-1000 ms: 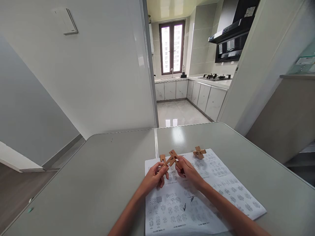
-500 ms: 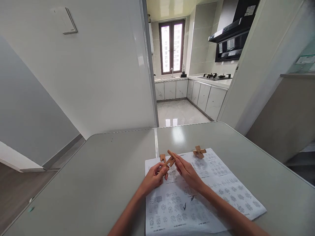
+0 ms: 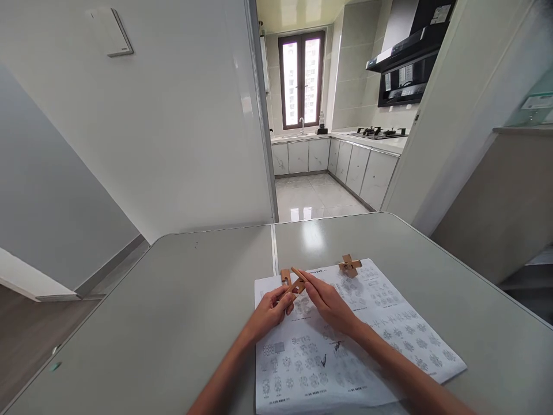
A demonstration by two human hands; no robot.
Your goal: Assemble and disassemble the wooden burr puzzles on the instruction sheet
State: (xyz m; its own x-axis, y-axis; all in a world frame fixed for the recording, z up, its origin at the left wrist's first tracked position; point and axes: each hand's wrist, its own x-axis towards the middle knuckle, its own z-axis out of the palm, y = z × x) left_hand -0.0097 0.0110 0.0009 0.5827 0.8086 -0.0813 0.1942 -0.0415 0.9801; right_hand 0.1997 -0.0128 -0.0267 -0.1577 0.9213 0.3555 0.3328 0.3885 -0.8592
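Observation:
Above the printed instruction sheet, both hands meet over small wooden puzzle pieces. My left hand is closed on a notched wooden puzzle piece. My right hand pinches a slim wooden puzzle piece, held slanted against the notched one; their exact contact is partly covered by the fingers. Just behind my left fingers, another notched wooden piece shows at the sheet's top edge. A cross-shaped group of joined wooden pieces with dark markings sits at the sheet's upper right.
The grey-green table has a pale seam running towards its far edge. A white wall borders it at the back left. Beyond the doorway is a kitchen with white cabinets and a gas hob.
The slim wooden piece in my right hand has shifted slightly left and down against the notched piece. The cross-shaped group stays in place on the sheet.

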